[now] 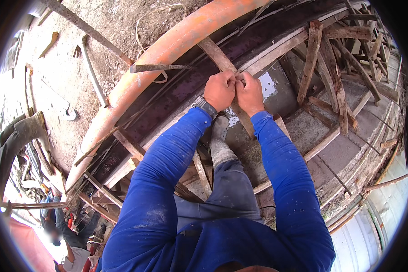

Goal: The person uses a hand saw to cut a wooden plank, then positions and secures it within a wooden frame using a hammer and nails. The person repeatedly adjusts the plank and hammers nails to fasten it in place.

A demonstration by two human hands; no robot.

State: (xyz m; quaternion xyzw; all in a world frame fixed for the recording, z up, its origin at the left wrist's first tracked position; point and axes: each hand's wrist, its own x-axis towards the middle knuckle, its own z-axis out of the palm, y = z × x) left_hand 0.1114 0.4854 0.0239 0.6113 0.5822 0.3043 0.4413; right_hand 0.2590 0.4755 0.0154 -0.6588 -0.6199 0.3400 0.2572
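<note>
My left hand (220, 90) and my right hand (249, 93) are both closed, with thumbs and fingertips pinched side by side. What they pinch, if anything, is too small or hidden to make out. Just beneath them, a wooden crosspiece (216, 55) passes over the top edge of a long form board (276, 51). The lower end of that crosspiece shows again below my fingers. Blue sleeves cover both my arms, and a dark watch (205, 107) is on my left wrist.
A thick orange pipe (167, 45) curves along the far side, with a steel bar (88, 29) reaching toward it. Wooden braces (310, 63) crowd the right. Wet ground (274, 90) with water lies below my hands. Thin rods (335, 174) stick out at right. Other people (72, 231) are at lower left.
</note>
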